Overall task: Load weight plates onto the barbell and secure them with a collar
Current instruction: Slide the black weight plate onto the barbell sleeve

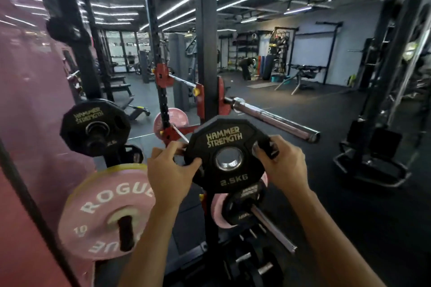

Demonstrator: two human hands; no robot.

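At centre frame we hold a black 2.5 kg plate (222, 155) upright, its lettered face turned toward us, with both hands. Our left hand (169, 168) is curled round the plate's left edge, thumb on the face; our right hand (278, 162) grips the right side, fingers hooked through the grip slot. The plate is in the air, clear of any peg or bar.

Just above and right of the plate, the barbell sleeve (272, 119) juts bare out of the red rack hook (219, 98), running toward the right of the frame. No plate sits on this end, and we see no collar, so we judge the loading has barely begun.

To do this step well, we should raise the plate and carry it right, past the sleeve's outer tip. Then we turn it square to the sleeve, line the steel-ringed centre hole up with the tip and slide it in toward the rack upright (206, 37) until it seats against the shoulder. Keeping both grips even should stop the plate tilting and binding. Fingers should stay off the inner face as it closes on the shoulder.
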